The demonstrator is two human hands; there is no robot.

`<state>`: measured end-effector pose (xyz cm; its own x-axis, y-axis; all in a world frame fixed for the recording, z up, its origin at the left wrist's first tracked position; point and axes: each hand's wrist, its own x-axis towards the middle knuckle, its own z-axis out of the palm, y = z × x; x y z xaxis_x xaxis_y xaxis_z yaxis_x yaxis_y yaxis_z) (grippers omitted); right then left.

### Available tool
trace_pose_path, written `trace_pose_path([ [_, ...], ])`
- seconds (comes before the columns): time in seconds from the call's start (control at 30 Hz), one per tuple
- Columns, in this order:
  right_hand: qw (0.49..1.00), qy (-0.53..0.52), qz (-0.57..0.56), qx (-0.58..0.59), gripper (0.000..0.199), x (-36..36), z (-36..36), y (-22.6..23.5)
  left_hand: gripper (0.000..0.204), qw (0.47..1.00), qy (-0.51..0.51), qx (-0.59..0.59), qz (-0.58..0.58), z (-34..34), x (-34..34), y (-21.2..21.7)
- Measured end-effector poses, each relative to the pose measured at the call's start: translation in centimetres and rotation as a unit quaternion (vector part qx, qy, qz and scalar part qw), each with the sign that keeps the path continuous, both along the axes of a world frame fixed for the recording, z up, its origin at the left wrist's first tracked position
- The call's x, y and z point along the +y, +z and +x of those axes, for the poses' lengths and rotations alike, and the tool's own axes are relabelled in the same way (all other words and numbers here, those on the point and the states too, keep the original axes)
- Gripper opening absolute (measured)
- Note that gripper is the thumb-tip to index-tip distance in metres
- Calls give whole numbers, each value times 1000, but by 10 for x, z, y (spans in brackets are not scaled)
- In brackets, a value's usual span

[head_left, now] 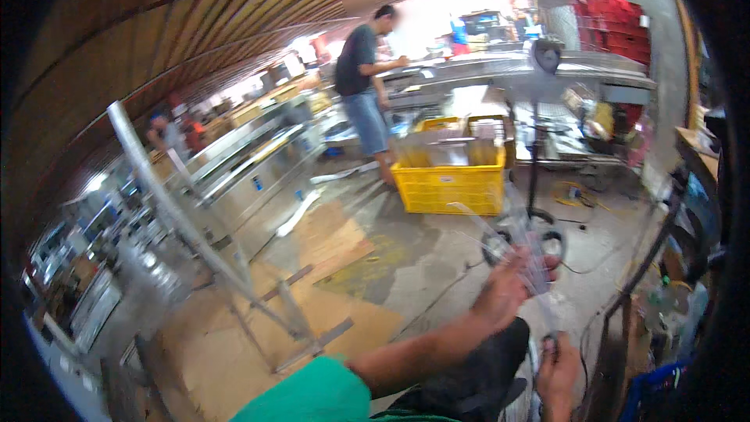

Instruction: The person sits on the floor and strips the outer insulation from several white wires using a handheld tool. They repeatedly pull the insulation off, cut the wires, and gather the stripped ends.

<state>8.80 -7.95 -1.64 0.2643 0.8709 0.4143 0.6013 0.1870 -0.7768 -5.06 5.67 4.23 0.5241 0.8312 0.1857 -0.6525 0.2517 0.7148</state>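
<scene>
My left hand (502,291), reaching out from a green sleeve, is closed around a clear plastic piece (534,272). Thin see-through strips or edges stick out from it toward the yellow crate; its exact shape is blurred. Just below, my right hand (558,379) is curled around a small dark object (553,341), which I cannot make out. The fingers of this hand are partly hidden. The lower end of the clear piece comes close to the right hand; whether they touch is unclear.
A yellow plastic crate (449,187) with sheet-like pieces stands ahead. Behind my left hand is a black fan-like stand on a wheeled base (539,228). Left are a leaning metal frame (180,203) and floor cardboard (226,344). A person (363,70) stands near a metal bench (578,66).
</scene>
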Motion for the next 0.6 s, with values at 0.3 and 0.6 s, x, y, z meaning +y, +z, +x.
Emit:
trace_pose_path([
  [0.3, 994, 93, -51, -1, 19, -3, 7, 1, 38, 996, 68, 47, 16, 8, -15, 27],
  [0.6, 990, 91, -96, 43, 21, -9, -9, -14, 40, 994, 37, 86, 61, 17, -17, 31],
])
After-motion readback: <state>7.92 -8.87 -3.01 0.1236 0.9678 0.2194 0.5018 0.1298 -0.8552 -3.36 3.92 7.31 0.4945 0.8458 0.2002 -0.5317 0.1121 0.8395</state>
